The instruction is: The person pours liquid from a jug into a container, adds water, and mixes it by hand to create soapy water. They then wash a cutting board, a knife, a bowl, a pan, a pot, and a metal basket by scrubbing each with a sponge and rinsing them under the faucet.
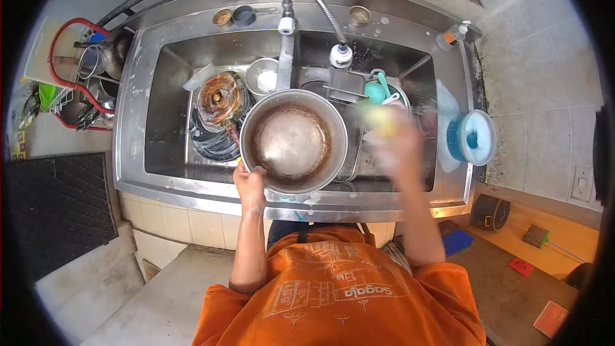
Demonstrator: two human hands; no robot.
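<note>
My left hand [250,184] grips the near left rim of a wide metal pot [291,144]. The pot is tilted toward me over the sink divider, with a brown stained ring inside. Off to the pot's right, my right hand [398,147] is smeared by motion, closed around a yellow-green sponge [383,119]. Beyond that hand, a turquoise ladle [375,92] and other dishes sit in the right basin. In the left basin, a soapy, scorched pan [219,99] lies on a dark soapy item, beside a small metal bowl [262,77].
A hose faucet [341,56] hangs over the right basin. On the right ledge stand a tub of blue soapy liquid [472,138] and a clear bottle [453,37]. Small pans [244,15] sit on the back ledge. A red-framed dish rack [59,57] stands at the left.
</note>
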